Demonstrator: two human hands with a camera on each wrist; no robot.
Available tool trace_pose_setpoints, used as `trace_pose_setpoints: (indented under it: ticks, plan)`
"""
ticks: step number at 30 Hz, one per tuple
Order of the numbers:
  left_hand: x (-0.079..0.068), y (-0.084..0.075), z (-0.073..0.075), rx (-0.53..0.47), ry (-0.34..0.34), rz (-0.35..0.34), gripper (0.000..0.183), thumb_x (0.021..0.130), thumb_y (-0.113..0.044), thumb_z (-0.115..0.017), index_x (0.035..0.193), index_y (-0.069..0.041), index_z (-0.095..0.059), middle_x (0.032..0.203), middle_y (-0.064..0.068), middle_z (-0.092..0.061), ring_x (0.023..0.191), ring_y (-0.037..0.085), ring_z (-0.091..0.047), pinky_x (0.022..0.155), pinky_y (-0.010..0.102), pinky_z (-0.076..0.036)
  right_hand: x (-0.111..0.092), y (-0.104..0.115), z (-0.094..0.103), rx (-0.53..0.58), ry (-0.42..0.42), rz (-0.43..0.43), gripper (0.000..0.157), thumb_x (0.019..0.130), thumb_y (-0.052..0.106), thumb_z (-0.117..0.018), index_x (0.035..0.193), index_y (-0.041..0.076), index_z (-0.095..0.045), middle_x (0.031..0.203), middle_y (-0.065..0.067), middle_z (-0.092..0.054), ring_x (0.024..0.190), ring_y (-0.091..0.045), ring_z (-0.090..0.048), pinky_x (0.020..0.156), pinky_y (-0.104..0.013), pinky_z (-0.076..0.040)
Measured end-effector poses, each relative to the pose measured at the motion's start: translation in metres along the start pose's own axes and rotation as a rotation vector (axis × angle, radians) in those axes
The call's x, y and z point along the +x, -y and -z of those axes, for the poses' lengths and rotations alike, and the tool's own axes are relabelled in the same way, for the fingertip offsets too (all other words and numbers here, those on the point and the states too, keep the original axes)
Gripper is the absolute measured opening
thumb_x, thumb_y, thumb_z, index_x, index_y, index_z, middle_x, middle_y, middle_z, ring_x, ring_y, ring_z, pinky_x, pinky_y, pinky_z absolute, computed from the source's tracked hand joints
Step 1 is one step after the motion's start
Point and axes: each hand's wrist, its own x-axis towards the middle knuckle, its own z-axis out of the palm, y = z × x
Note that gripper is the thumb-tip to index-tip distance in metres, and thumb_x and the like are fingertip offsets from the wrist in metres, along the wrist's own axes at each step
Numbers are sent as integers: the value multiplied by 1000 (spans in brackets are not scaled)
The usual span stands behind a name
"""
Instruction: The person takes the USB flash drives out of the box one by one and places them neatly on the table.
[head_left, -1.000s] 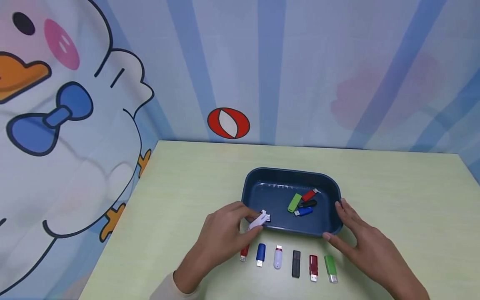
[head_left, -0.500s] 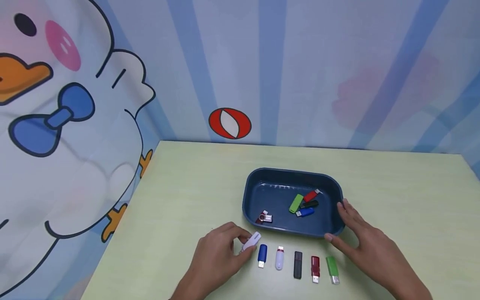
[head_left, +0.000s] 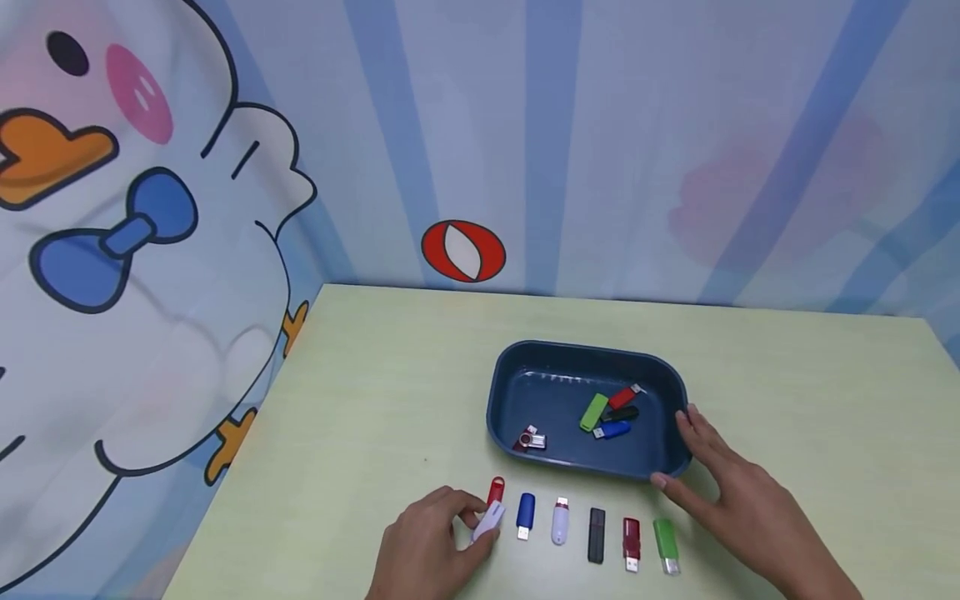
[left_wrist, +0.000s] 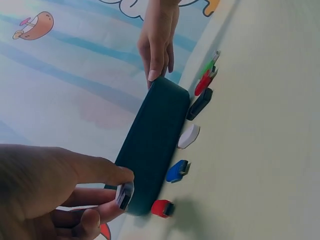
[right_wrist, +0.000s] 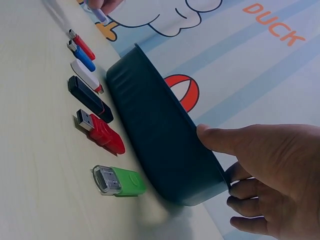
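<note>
Pinched between the thumb and fingers of my left hand [head_left: 427, 542] is a white USB stick [head_left: 489, 518], just over the table beside a red USB stick [head_left: 497, 488]. That red one begins a row that runs right: a blue stick [head_left: 527, 507], a white one with a red band [head_left: 559, 527], a black one [head_left: 596, 535], a dark red one [head_left: 632, 537] and a green one [head_left: 664, 537]. My right hand [head_left: 742, 508] rests at the near right corner of a dark blue tray [right_wrist: 155, 130], thumb on its rim, fairly straight fingers against its end.
Inside the tray a green stick [head_left: 594, 412], a red one [head_left: 622, 397], a black one [head_left: 622, 414] and a blue one [head_left: 613, 430] lie clustered. A dark red swivel stick [head_left: 525, 440] lies in the near left corner. A cartoon-printed cloth [head_left: 615, 167] stands behind the table.
My left hand has moved from over the tray's near left corner toward me with the white USB stick, down to the row's left end. The right hand stays at the tray.
</note>
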Motion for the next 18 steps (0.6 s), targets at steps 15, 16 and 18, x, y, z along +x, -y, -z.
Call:
trace_pose_setpoints:
  ticks: [15,16,18]
  plan:
    - [-15,12,-14,-37,125,166,25,81,-38,-90,91,-18,-77,75,-12,-57,60,9,-46,55,25,-34,-1,-1,0,7,-7,9,112,90,85,-54,166,6,-31,173,-22,-25,143,-59,-44,96,-74,-50]
    - [-15,11,-15,-34,130,186,26,81,-37,-91,91,-18,-77,76,-11,-57,60,9,-47,55,26,-34,-1,-1,0,8,-6,9,112,90,85,-54,166,6,-31,173,-22,-25,143,-59,-44,96,-73,-50]
    - [-17,10,-16,-28,138,217,27,81,-37,-91,92,-17,-77,76,-10,-57,62,10,-48,56,26,-35,-1,0,0,9,-5,11,111,90,84,-54,166,6,-31,173,-22,-25,143,-59,-44,96,-73,-50]
